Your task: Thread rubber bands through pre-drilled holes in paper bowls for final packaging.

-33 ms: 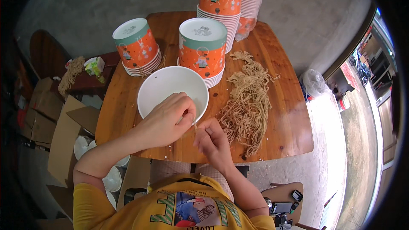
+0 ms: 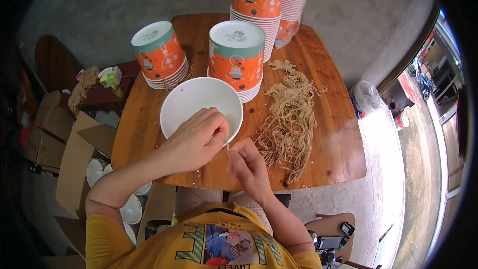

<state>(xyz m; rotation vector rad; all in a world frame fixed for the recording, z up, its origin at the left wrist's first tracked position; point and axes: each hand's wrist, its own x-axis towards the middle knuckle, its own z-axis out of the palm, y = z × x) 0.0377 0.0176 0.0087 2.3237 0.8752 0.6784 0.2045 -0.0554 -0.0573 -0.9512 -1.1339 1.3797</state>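
Observation:
A white paper tub [image 2: 185, 109] stands on the wooden table in front of me, its white inside showing, with a small dark spot near its far rim. My left hand [image 2: 198, 137] reaches over the tub's near right rim, fingers curled in a pinch. Just to its right my right hand [image 2: 249, 165] is closed, thumb against the fingers. A thin beige string [image 2: 227, 146] runs between the two hands by the rim; its ends are hidden in the fingers. Right of my right hand lies a loose, tangled heap of beige string [image 2: 289, 129].
Upside-down orange tubs stand in stacks at the left [image 2: 158, 52], middle [image 2: 236, 65] and back [image 2: 256, 0] of the table [image 2: 328, 119]. An open cardboard box [image 2: 74, 169] with white tubs sits at lower left. A stool [image 2: 343, 239] holding small items is at lower right.

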